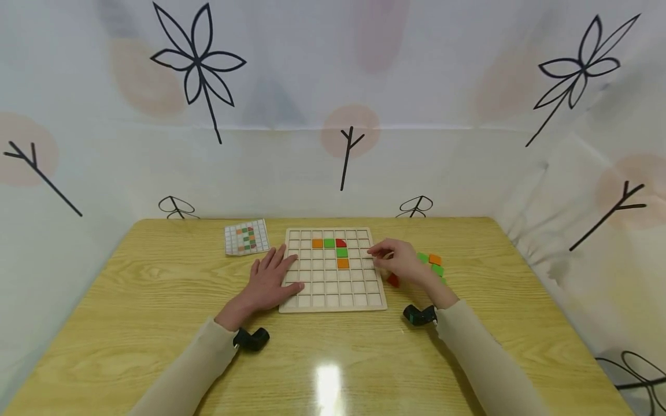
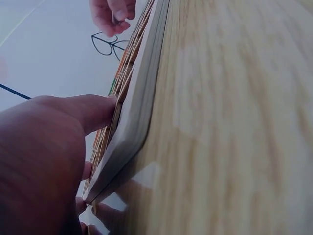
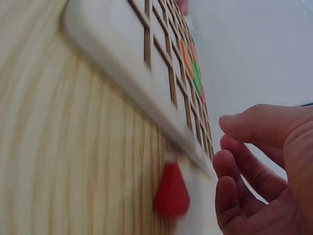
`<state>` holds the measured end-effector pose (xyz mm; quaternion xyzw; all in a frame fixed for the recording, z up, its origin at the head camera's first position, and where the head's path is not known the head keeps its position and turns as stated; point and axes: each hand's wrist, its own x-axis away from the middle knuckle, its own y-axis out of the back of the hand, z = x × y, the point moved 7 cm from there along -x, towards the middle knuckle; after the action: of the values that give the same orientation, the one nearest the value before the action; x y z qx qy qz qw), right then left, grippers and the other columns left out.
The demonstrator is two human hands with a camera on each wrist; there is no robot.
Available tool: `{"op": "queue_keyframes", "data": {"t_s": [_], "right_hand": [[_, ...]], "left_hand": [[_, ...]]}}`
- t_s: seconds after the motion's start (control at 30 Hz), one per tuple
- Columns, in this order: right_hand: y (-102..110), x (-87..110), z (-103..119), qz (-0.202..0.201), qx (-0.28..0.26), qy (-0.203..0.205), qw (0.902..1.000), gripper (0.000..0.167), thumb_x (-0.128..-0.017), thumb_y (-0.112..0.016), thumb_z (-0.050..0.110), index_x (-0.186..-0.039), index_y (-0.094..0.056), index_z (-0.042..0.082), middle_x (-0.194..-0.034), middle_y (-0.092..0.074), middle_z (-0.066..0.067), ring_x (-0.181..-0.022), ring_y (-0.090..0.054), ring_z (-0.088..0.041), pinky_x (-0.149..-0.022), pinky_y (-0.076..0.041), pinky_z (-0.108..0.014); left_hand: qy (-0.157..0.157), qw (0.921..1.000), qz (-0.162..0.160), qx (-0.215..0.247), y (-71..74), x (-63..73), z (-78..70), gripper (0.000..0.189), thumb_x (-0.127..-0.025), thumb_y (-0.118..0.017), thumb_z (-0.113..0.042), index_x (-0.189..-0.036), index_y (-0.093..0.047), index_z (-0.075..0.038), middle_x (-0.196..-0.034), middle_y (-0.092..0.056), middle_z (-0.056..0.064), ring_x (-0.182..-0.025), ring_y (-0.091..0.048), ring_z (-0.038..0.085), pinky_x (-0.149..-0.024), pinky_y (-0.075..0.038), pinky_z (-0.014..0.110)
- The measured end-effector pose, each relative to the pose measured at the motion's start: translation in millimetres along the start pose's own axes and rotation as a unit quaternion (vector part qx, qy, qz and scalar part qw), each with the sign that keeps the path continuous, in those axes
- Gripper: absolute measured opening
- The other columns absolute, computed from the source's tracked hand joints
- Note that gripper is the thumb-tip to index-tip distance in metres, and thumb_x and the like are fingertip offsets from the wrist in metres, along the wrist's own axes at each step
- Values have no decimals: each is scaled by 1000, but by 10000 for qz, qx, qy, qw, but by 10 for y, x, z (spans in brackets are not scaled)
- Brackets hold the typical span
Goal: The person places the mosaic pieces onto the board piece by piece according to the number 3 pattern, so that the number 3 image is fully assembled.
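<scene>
A square wooden grid board [image 1: 312, 290] lies on the table. Along its left side, my left hand [image 1: 266, 284] rests with fingers spread, its thumb over the front-left squares. In the left wrist view that thumb [image 2: 95, 111] lies on the board's rim. My right hand [image 1: 402, 261] hovers by the right edge, fingers bent and thumb apart from the index finger; nothing shows between them in the right wrist view. Set in the grid are an orange tile [image 1: 317, 244], a green tile [image 1: 329, 243], a red rounded tile [image 1: 340, 243], another green [image 1: 341, 252] and another orange [image 1: 343, 263].
Loose green and orange tiles [image 1: 435, 260] lie right of the board, partly behind my right hand. A red piece [image 3: 171, 191] sits close to the board's right edge. At the back left is a card [image 1: 247, 237] printed with a coloured grid pattern.
</scene>
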<state>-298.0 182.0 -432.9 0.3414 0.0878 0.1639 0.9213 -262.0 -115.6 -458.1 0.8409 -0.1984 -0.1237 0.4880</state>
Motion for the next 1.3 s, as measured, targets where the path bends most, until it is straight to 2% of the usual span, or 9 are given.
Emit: {"op": "queue_keyframes", "data": {"t_s": [0.17,0.4,0.67,0.93,1.07,1.2,1.3], "right_hand": [[189,154,-125,-162,157,144,9996,22,-93,-68,3,-114,-71,0,-106,-67,-10,-94,-61,-24,-82,-53,-39],[543,492,-304,-404,497,-142,9978,25,-95,-68,7,-119,-68,-1,-110,-67,-13,-96,-62,-25,-83,-52,-41],[850,822,-495,-645,660,-485,9946,28,-95,-69,8,-120,-68,-3,-109,-67,-16,-96,-62,-27,-77,-52,-28],[916,1015,-693,-511,679,-824,9930,30,-96,-68,12,-121,-67,-4,-113,-66,-19,-98,-62,-30,-71,-52,-28],[910,1028,-762,-420,375,-936,9940,31,-97,-67,14,-121,-67,-4,-116,-67,-20,-97,-62,-23,-71,-51,-27],[877,1008,-806,-182,44,-961,9952,30,-97,-67,14,-119,-67,-5,-107,-67,-15,-88,-59,-15,-67,-48,-27],[854,993,-799,-14,3,-941,9956,29,-96,-68,15,-119,-67,-4,-100,-65,-10,-82,-55,-14,-65,-46,-27]], "left_hand": [[-55,10000,-69,44,-2,2,21,71,-98,-58,-45,-155,-35,-9,-165,-9,19,-150,-2,42,-111,-2,69],[-39,10000,-9,39,-18,8,21,71,-99,-57,-45,-156,-34,-9,-165,-8,18,-150,-2,41,-111,-2,69],[58,10000,73,18,-2,2,1,70,-99,-58,-44,-156,-34,-11,-166,-7,17,-151,-1,39,-112,-1,67],[35,9999,98,19,-2,-8,6,71,-99,-57,-46,-157,-33,-12,-166,-6,16,-151,0,38,-112,-1,67],[40,10000,83,11,-2,-14,13,71,-99,-57,-47,-157,-33,-12,-166,-7,16,-151,0,38,-112,-1,67],[79,9999,80,-32,-3,-8,17,71,-99,-57,-47,-156,-34,-12,-166,-7,16,-151,0,39,-112,-2,68],[73,10000,58,-14,7,-3,8,71,-99,-57,-46,-156,-34,-11,-165,-8,17,-151,-1,39,-112,-2,68]]}}
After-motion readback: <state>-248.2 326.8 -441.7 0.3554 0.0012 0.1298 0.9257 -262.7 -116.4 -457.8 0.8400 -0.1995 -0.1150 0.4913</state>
